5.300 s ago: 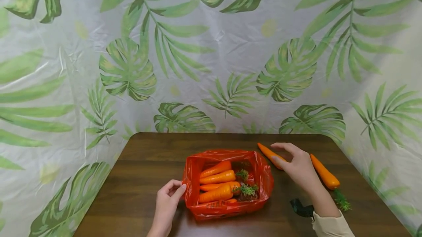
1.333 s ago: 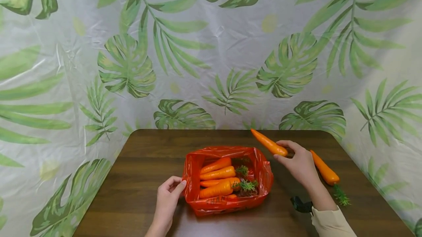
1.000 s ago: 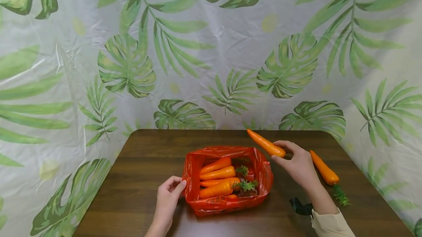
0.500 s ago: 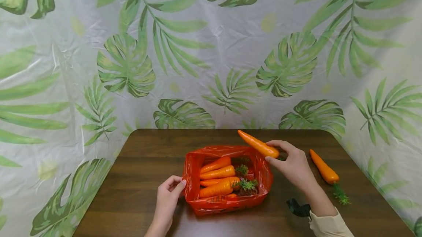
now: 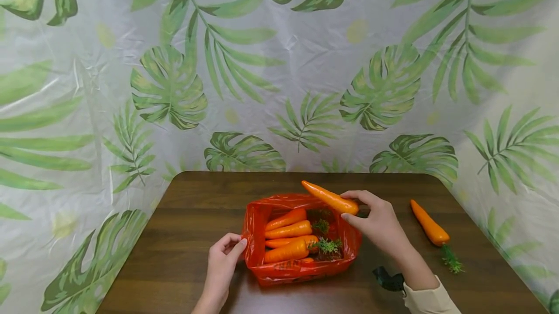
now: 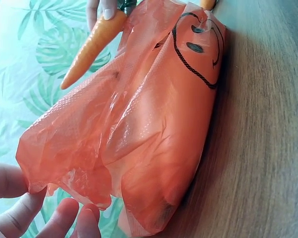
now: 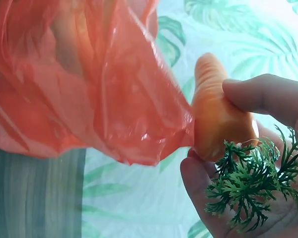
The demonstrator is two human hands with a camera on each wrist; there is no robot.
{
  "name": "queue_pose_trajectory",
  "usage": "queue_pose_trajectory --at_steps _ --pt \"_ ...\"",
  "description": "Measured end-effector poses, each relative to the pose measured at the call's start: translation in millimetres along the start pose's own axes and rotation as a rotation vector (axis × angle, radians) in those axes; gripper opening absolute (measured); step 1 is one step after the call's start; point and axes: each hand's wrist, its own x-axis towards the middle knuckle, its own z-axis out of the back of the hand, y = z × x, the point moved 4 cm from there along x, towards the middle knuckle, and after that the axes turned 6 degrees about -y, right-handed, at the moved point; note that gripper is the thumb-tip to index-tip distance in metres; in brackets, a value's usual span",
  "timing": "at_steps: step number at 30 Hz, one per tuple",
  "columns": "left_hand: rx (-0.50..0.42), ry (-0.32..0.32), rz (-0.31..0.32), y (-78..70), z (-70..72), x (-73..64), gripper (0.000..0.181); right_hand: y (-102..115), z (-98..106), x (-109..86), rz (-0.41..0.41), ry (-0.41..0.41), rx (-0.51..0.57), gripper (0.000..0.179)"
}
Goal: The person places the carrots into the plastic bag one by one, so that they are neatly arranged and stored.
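Observation:
A red plastic bag [image 5: 301, 275] stands with its mouth spread on the table, several orange carrots [image 5: 288, 229] with green tops lying inside. My left hand [image 5: 223, 260] pinches the bag's left rim between thumb and fingers; in the left wrist view the bag's side [image 6: 159, 124] bears a printed face. My right hand [image 5: 380, 219] holds another carrot [image 5: 330, 198] by its thick end, over the bag's back right rim, tip pointing to the far left. In the right wrist view that carrot's leafy top [image 7: 256, 178] hangs beside the palm.
One more carrot [image 5: 430, 224] with a green top lies on the brown wooden table [image 5: 196, 207] at the right. A black strap-like piece [image 5: 387, 279] is by the right wrist. Behind the table hangs a leaf-patterned sheet [image 5: 305, 61].
My right hand has taken the carrot off the table, lifted it and carried it left until it is over the bag's rim. The left hand keeps its place on the bag.

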Motion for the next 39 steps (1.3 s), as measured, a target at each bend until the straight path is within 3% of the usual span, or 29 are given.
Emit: queue_pose_trajectory --at_steps 13,20,29,39 --pt "0.011 0.002 0.036 3.1 -0.2 -2.3 0.023 8.4 -16.1 -4.0 0.055 0.059 0.006 0.042" --pt "0.006 -0.004 0.015 3.2 0.4 -1.2 0.02 24.6 -14.4 5.6 0.118 0.059 -0.048 0.043" --pt "-0.002 -0.004 0.022 3.1 -0.4 -0.6 0.02 40.2 -24.2 13.3 0.213 0.167 -0.077 0.044" --pt "-0.013 0.005 0.021 0.8 -0.4 -0.8 0.021 36.0 -41.1 14.6 0.231 0.296 -0.154 0.04"
